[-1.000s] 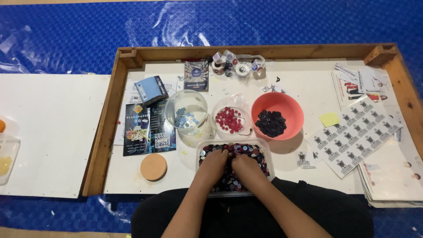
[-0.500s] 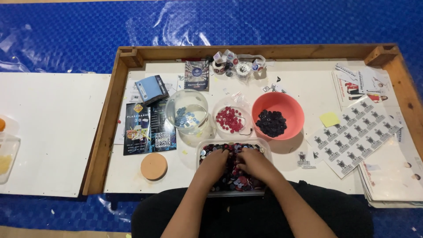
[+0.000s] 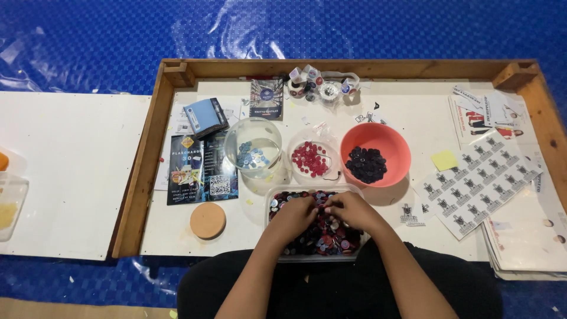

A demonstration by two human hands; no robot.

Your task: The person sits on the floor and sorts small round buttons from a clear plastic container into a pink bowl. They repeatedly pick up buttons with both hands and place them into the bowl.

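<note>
A clear rectangular tray (image 3: 277,195) sits at the near edge of the desk, filled with mixed buttons (image 3: 322,236) in dark, red and white. The heap lies loose and jumbled, just below the small bowls of sorted buttons.

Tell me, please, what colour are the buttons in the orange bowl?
The buttons are dark, nearly black, best seen in the head view.

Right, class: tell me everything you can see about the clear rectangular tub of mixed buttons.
The clear rectangular plastic tub lies flat at the near edge of the wooden-framed white tray, below three bowls. It is heaped with dark, red and white buttons. The left hand and right hand both rest in the pile.
</note>
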